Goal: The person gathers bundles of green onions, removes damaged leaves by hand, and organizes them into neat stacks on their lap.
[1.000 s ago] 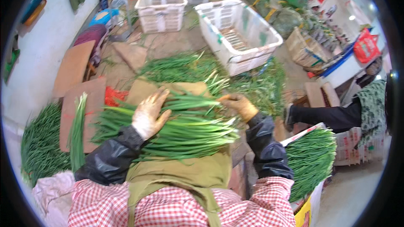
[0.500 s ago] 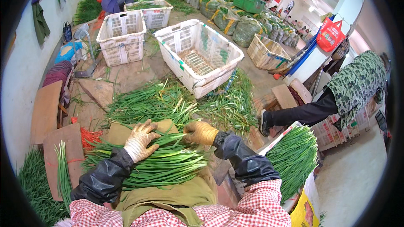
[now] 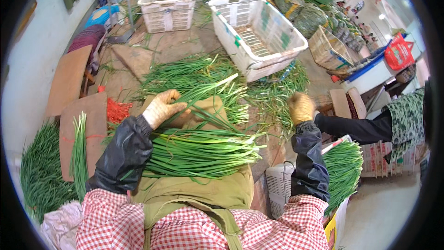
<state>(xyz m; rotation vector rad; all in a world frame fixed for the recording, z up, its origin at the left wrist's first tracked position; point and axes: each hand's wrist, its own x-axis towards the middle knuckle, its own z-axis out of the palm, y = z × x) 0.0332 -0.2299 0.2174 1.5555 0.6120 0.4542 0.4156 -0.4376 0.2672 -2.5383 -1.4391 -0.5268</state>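
A thick bunch of garlic chives (image 3: 203, 153) lies across the olive apron (image 3: 194, 192) on my lap, pale stem ends to the right. My left hand (image 3: 163, 108), in a stained pale glove, pinches a small bunch of chives (image 3: 208, 89) above the lap pile, its white ends pointing up and right. Out to the right, my gloved right hand (image 3: 302, 108) is closed in a fist over the scattered leaves. What it holds, if anything, is hidden. Ahead on the floor lies a loose heap of chives (image 3: 189, 75).
A white crate (image 3: 277, 60) stands ahead, another crate (image 3: 169, 16) behind it. Upright chives (image 3: 342, 171) fill a container at my right. A board (image 3: 76, 143) with a tied-looking bundle (image 3: 79, 153) and red strings (image 3: 119, 110) are at left. A person in camouflage (image 3: 407, 122) bends at right.
My right hand has moved away to the right from the chives near my left hand. The small bunch now shows pale ends above the lap pile. The view has shifted, too.
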